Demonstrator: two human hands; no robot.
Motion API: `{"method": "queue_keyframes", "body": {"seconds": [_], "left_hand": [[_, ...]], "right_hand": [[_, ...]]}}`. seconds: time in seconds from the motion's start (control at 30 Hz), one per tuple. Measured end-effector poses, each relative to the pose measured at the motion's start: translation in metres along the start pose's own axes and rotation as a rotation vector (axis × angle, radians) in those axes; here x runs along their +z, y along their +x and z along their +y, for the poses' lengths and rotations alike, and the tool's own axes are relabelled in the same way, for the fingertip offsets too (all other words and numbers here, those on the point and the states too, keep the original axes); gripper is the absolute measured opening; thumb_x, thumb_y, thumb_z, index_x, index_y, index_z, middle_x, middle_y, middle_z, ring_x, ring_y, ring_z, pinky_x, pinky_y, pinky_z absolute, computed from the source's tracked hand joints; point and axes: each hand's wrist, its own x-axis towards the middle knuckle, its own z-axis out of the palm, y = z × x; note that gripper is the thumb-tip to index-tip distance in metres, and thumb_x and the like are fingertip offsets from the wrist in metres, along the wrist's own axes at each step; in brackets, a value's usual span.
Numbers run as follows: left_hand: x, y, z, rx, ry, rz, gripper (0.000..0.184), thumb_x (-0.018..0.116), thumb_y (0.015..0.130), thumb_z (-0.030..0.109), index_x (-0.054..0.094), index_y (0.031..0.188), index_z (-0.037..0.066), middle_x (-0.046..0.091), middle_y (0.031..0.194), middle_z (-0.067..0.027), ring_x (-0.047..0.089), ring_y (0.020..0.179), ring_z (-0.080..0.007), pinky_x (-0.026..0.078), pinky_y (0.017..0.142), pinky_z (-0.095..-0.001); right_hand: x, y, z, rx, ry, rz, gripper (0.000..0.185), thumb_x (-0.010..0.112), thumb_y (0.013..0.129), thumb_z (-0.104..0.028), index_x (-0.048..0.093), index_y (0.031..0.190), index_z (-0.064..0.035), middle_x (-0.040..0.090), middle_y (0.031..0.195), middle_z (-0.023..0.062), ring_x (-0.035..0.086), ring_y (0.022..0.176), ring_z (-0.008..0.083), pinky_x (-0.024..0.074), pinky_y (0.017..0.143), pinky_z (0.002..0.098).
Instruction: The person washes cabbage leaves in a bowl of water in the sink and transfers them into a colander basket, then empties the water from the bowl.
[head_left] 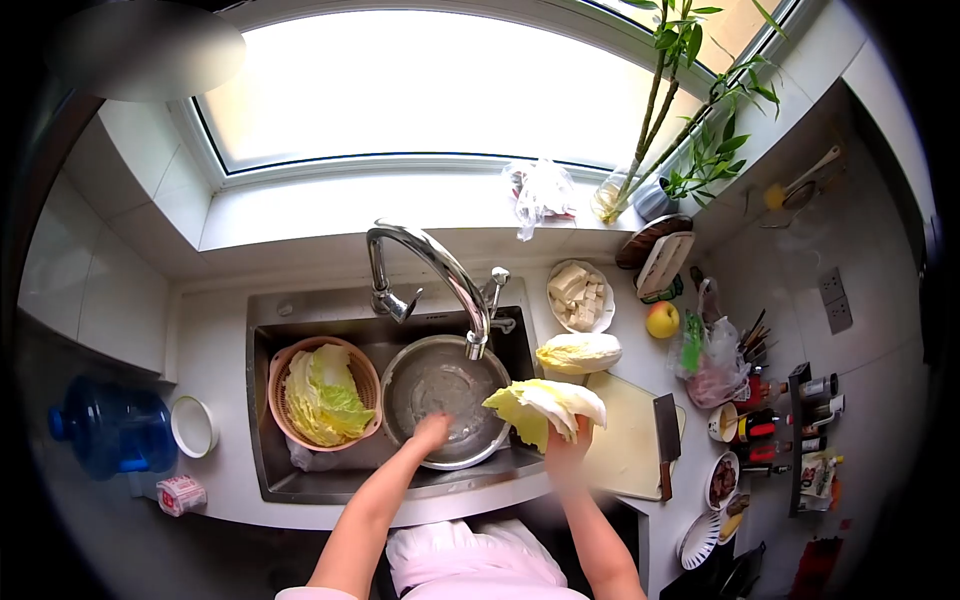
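Note:
My left hand (433, 431) reaches over the near rim of a metal basin (400, 368) that stands in the sink. Its fingers are at the water inside and too unclear to make out. In my right hand (568, 447) are napa cabbage leaves (553, 402), gripped just right of the basin above the edge of the cutting board (615, 440). An orange colander (282, 385) in the left part of the sink holds more cabbage leaves (325, 395). The curved faucet (440, 262) hangs over the basin.
Behind the board lie a small cabbage head (580, 353) and a plate of tofu pieces (580, 297). A cleaver (667, 445) rests on the board's right side. An apple (662, 320), bottles and bowls stand farther right. A blue water jug (115, 425) is at far left.

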Motion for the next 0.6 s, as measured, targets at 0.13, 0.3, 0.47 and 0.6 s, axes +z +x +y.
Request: {"method": "queue_keyframes", "body": {"seconds": [0.13,0.3,0.47,0.6], "left_hand": [[0.058,0.006,-0.006,0.126,-0.003,0.171,0.033,0.052,0.083,0.016,0.063,0.113,0.017,0.060,0.116,-0.0143,0.058,0.103,-0.0359,0.048,0.085,-0.0440],[-0.007,-0.018,0.033,0.044,-0.032,-0.025,0.016,0.053,0.078,0.011,0.068,0.082,0.009,0.065,0.088,-0.0169,0.062,0.087,-0.0359,0.049,0.075,-0.0450],[-0.114,-0.065,0.055,0.315,-0.219,0.839,0.012,0.057,0.077,0.004,0.065,0.086,0.006,0.062,0.085,-0.0118,0.060,0.082,-0.0328,0.051,0.071,-0.0419],[-0.159,-0.088,-0.021,-0.011,-0.058,1.241,0.020,0.057,0.079,-0.001,0.064,0.097,0.005,0.062,0.093,-0.0117,0.060,0.088,-0.0300,0.051,0.073,-0.0374]], "right_hand": [[-0.008,0.005,-0.010,-0.019,-0.111,0.009,0.031,0.063,0.080,-0.003,0.055,0.109,-0.0029,0.060,0.103,0.0172,0.055,0.100,0.0383,0.0429,0.085,0.0420],[-0.008,0.009,-0.009,0.007,-0.109,0.017,0.030,0.063,0.079,-0.004,0.056,0.108,-0.0028,0.060,0.102,0.0173,0.055,0.098,0.0389,0.0429,0.085,0.0431],[0.005,0.012,0.002,-0.005,0.028,-0.003,0.030,0.063,0.079,-0.004,0.056,0.108,-0.0028,0.060,0.101,0.0178,0.055,0.097,0.0393,0.0429,0.084,0.0441],[0.017,0.011,-0.006,0.034,0.029,0.001,0.029,0.064,0.079,-0.006,0.056,0.107,-0.0025,0.061,0.101,0.0180,0.056,0.096,0.0388,0.0438,0.082,0.0437]]}}
